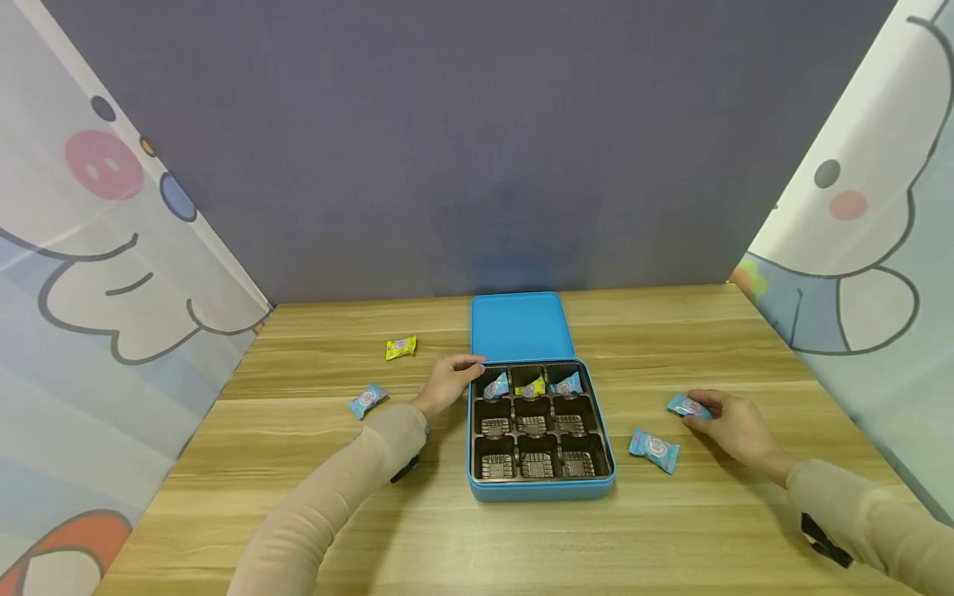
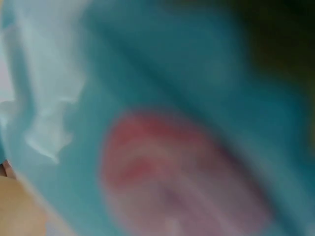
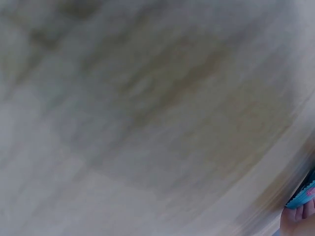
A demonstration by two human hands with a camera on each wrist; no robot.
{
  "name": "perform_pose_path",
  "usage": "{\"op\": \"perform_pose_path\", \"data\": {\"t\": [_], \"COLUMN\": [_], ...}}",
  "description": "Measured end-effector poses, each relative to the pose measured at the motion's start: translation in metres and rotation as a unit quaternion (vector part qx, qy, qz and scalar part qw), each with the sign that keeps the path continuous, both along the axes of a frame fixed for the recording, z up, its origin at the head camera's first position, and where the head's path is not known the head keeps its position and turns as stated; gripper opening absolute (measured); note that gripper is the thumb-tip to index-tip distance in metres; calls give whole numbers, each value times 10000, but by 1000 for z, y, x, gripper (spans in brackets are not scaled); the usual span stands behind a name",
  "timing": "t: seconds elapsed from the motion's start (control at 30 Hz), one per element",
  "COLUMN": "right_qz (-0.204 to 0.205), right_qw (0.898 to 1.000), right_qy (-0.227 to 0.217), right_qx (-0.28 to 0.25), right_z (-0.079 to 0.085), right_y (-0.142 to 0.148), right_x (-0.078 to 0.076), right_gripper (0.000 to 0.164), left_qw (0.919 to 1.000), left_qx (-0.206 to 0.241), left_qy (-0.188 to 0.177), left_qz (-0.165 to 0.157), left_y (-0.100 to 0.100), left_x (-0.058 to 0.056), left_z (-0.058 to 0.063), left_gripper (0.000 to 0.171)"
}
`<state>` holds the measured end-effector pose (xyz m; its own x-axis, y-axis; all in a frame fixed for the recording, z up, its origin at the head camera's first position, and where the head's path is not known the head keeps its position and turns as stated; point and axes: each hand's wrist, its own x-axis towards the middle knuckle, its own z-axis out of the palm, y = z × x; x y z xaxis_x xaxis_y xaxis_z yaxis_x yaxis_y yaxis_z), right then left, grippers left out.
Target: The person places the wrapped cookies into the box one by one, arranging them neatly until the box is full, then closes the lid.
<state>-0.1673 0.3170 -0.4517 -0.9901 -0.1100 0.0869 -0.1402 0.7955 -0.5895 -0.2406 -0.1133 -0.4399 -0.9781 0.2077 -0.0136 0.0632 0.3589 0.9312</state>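
Note:
A blue tin box (image 1: 542,490) holds a dark tray of square compartments. Its back row has two blue-wrapped candies, left (image 1: 496,386) and right (image 1: 568,384), with a yellow-wrapped candy (image 1: 531,387) between them. My left hand (image 1: 445,382) holds the box's back left corner, thumb at the rim. On the right, my right hand (image 1: 726,420) pinches a blue-wrapped candy (image 1: 687,406) at table level; its wrapper edge (image 3: 302,197) also shows in the right wrist view. Another blue candy (image 1: 654,450) lies between that hand and the box. A blurred blue wrapper (image 2: 64,162) fills most of the left wrist view.
Behind the box lies a blue lid (image 1: 520,323). Left of the box are a yellow candy (image 1: 401,348) and a blue candy (image 1: 368,401) on the wooden table (image 1: 313,497). A dark panel (image 1: 373,165) stands at the back, with cartoon-printed sheets at both sides.

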Motion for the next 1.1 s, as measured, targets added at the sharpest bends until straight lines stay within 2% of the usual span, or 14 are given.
{"op": "perform_pose_path", "data": {"t": [0.43, 0.77, 0.83, 0.97, 1.07, 1.1], "right_qz": [41, 56, 35, 36, 89, 113], "right_qw": [10000, 10000, 9999, 9997, 9997, 9996], "right_qy": [28, -13, -84, -98, -118, -157], "right_qx": [-30, -47, -132, -224, -199, -214], "right_z": [0, 6, 9, 14, 17, 18], "right_y": [0, -1, -1, -2, -2, -2], "right_x": [2, 1, 0, -3, -4, -5], "right_gripper": [47, 47, 49, 50, 51, 52], "left_qw": [10000, 9999, 10000, 9999, 9999, 10000], "left_qx": [21, 44, 39, 52, 55, 24], "left_qy": [-48, -108, -91, -109, -102, -79], "left_qz": [16, 5, 1, -61, -63, -53], "left_y": [1, 0, 1, 3, 3, 2], "left_x": [0, 1, 2, 11, 9, 7], "left_z": [0, 1, 2, 16, 15, 12], "left_gripper": [26, 26, 26, 28, 30, 30]}}
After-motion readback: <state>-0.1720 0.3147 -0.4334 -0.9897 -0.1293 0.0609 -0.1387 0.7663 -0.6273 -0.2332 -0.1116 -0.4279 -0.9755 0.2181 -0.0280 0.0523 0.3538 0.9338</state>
